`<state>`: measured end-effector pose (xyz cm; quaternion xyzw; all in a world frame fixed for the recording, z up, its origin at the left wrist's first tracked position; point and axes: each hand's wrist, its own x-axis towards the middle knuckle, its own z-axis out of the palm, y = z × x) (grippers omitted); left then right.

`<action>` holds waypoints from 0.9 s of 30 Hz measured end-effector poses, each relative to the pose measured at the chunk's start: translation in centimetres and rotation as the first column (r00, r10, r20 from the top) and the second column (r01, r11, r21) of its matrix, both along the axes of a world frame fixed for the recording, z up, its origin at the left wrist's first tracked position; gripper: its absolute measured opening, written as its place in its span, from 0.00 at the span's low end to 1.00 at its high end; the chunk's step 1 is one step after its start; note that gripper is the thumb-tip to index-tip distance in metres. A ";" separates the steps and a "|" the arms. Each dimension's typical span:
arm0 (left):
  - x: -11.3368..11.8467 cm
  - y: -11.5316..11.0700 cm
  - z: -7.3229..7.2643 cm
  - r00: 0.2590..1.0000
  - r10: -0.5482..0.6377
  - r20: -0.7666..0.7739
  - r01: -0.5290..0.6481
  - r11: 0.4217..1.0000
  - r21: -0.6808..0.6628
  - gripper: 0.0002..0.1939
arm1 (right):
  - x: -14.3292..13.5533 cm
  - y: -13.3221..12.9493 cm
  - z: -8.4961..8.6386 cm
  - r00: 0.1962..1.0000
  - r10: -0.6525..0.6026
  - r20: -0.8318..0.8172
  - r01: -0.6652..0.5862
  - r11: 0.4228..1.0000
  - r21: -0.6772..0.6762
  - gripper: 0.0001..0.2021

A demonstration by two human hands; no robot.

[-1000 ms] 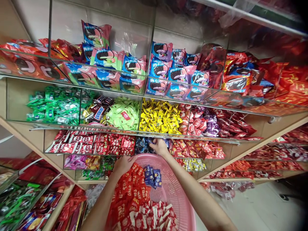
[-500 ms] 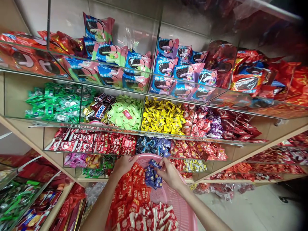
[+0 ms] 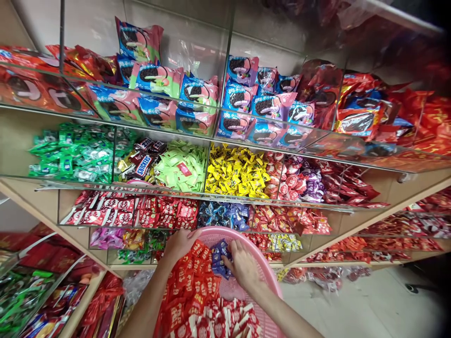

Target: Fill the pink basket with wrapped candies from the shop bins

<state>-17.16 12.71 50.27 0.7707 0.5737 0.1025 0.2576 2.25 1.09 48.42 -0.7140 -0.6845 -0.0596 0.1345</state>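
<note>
A pink plastic basket (image 3: 271, 281) holds red-wrapped packets (image 3: 192, 281), red-and-white wrapped candies (image 3: 225, 319) and a small pile of dark blue packets (image 3: 220, 258). My left hand (image 3: 181, 244) grips the basket's far left rim, its fingers wrapped over the edge. Inside the basket, my right hand (image 3: 243, 263) rests against the blue packets, with its fingers bent over them. Whether those fingers hold a packet is hidden.
Glass-fronted shelves rise ahead, with yellow candies (image 3: 237, 171), green candies (image 3: 75, 152), light green packets (image 3: 181, 166) and blue cookie packs (image 3: 239, 96). Blue candies (image 3: 223, 215) lie in a compartment just beyond the basket. Another candy rack (image 3: 26, 295) stands at the lower left.
My right hand has moved down and slightly left onto the blue packets; the packet seen between its fingers before no longer shows there. My left hand stays on the rim.
</note>
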 end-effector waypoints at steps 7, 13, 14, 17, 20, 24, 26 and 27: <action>0.1 0.0 0.2 1.000 -0.006 -0.006 0.006 1.000 -0.012 0.29 | 2.3 2.5 4.6 0.982 0.005 -0.187 -0.007 1.000 -0.010 0.10; 0.1 0.0 0.2 1.000 -0.007 -0.029 0.007 1.000 -0.001 0.31 | 4.9 7.0 6.1 0.999 -0.021 -0.044 0.012 0.983 -0.182 0.21; 0.1 -0.1 0.2 1.000 -0.003 -0.028 0.003 1.000 0.002 0.31 | 5.1 7.7 6.0 1.000 -0.025 -0.005 0.023 0.977 -0.213 0.24; 0.0 -0.1 0.2 1.000 -0.001 -0.018 0.001 1.000 0.013 0.32 | 5.3 9.1 5.7 0.996 -0.029 0.086 0.052 0.960 -0.274 0.27; 0.0 -0.1 0.4 1.000 -0.009 -0.020 0.009 1.000 0.015 0.32 | 5.2 9.8 5.7 0.987 -0.036 0.154 0.079 0.956 -0.281 0.23; 0.0 -0.2 0.5 1.000 -0.009 -0.022 0.009 1.000 0.005 0.32 | 5.1 9.8 6.3 0.974 -0.027 0.223 0.079 0.970 -0.229 0.17; 0.0 -0.1 0.5 1.000 -0.007 -0.020 0.007 1.000 0.002 0.32 | 5.2 9.5 6.6 0.967 -0.031 0.251 0.083 0.977 -0.197 0.14; 0.0 -0.1 0.4 1.000 -0.007 -0.019 0.007 1.000 0.003 0.31 | 5.2 9.3 6.7 0.964 -0.033 0.262 0.082 0.980 -0.180 0.13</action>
